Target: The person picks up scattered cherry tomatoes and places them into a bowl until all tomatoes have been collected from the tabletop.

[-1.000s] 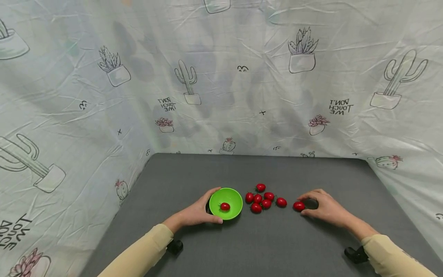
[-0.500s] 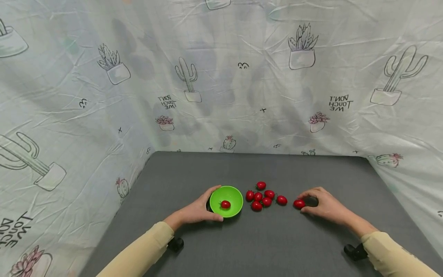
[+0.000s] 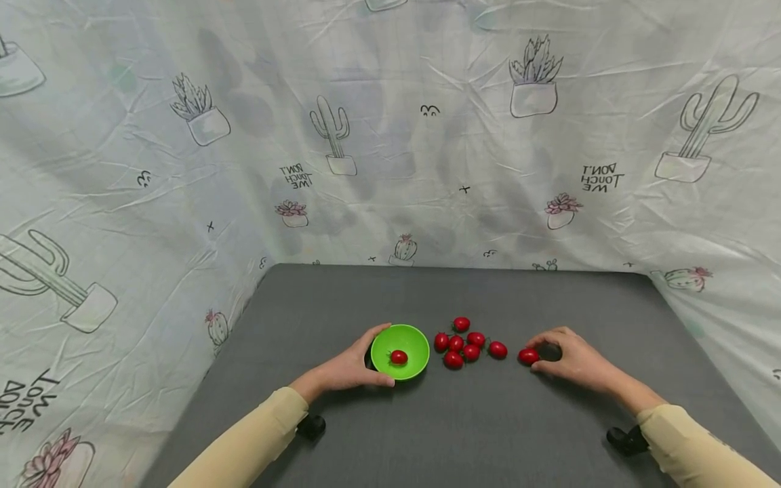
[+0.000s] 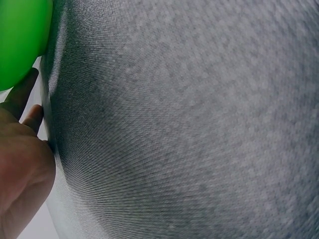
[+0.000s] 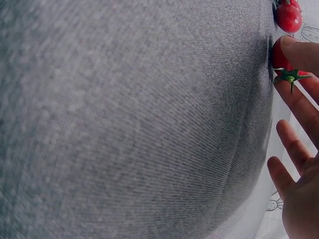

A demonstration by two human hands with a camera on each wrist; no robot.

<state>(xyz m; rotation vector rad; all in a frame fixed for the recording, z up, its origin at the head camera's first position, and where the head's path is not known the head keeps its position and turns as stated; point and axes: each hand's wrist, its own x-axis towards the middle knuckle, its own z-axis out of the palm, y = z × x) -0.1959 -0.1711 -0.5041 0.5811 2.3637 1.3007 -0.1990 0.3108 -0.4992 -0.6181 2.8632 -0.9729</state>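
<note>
My left hand (image 3: 349, 368) grips the left side of a small green bowl (image 3: 416, 343), thumb at its near rim and fingers round the back. One red cherry tomato (image 3: 398, 357) lies inside the bowl. Over to the right, my right hand (image 3: 572, 357) pinches another cherry tomato (image 3: 528, 356) between thumb and fingers, low at the table. In the right wrist view this tomato (image 5: 281, 54) shows a green star-shaped stem end, with the thumb (image 5: 301, 54) across it. The left wrist view catches only part of the bowl (image 4: 22, 40) and the hand beside it.
Several more cherry tomatoes (image 3: 471, 352) lie loosely grouped between bowl and right hand, one a little apart (image 3: 497, 350). The dark grey table (image 3: 451, 434) is bounded at the back and sides by a white curtain (image 3: 378, 135) printed with potted cacti.
Everything in the head view has shifted slightly upward, the curtain included. Both hands keep their holds, and the bowl and tomatoes stay in the same places relative to each other.
</note>
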